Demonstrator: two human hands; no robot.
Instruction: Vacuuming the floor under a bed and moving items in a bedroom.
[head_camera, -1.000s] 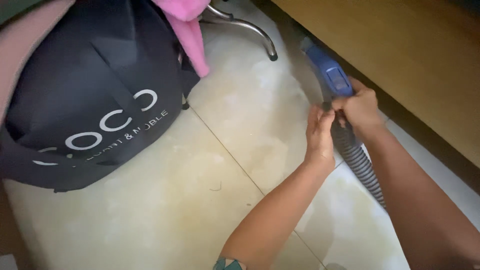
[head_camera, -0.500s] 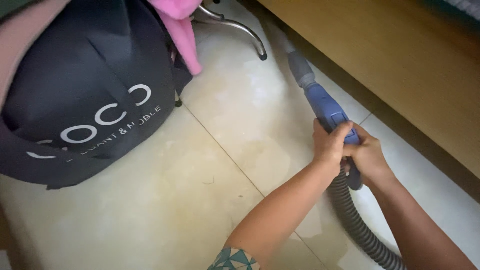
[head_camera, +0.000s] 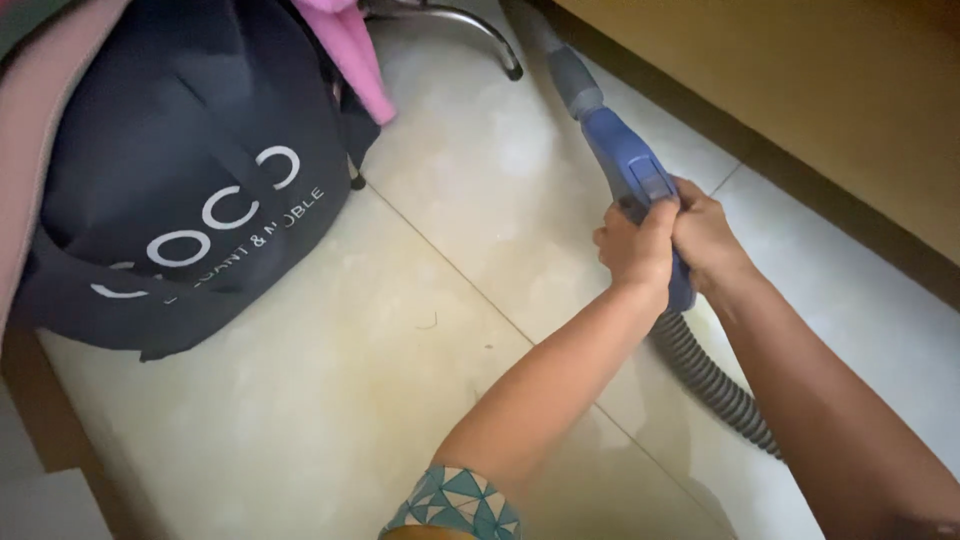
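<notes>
Both hands, left hand (head_camera: 632, 250) touching right hand (head_camera: 703, 232), wrap the handle (head_camera: 632, 170). The hose (head_camera: 712, 382) trails behind them on the floor (head_camera: 330, 390). A bag (head_camera: 190, 170) sits well left; a wooden panel (head_camera: 800, 90) stands right.

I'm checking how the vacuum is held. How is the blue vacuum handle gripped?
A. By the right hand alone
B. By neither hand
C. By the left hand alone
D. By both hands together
D: the left hand and the right hand both wrap the blue vacuum handle, side by side above the ribbed grey hose.
</notes>
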